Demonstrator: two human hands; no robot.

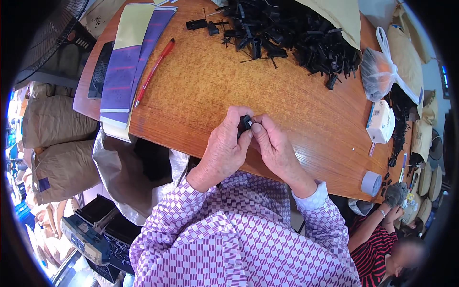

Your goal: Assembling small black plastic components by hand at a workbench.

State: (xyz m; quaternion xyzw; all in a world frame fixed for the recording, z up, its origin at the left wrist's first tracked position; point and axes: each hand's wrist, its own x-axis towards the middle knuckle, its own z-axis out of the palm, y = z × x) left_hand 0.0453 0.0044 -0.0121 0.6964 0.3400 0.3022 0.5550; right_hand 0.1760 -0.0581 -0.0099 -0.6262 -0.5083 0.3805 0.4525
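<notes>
My left hand (224, 143) and my right hand (275, 143) meet over the near edge of a round wooden table (201, 91). Between the fingertips of both sits a small black plastic part (245, 123), mostly covered by my fingers. A large heap of similar black plastic parts (291, 33) lies at the far side of the table, spilling from a tan paper bag (339, 14). My sleeves are purple-and-white checked.
A red pen (154, 71) and purple-and-yellow paper strips (125, 67) lie at the table's left. A tied plastic bag (380, 71), a small white box (381, 122) and a tape roll (371, 183) sit at the right. Another person in a striped top (377, 244) sits at lower right. Sacks (57, 138) stand at the left.
</notes>
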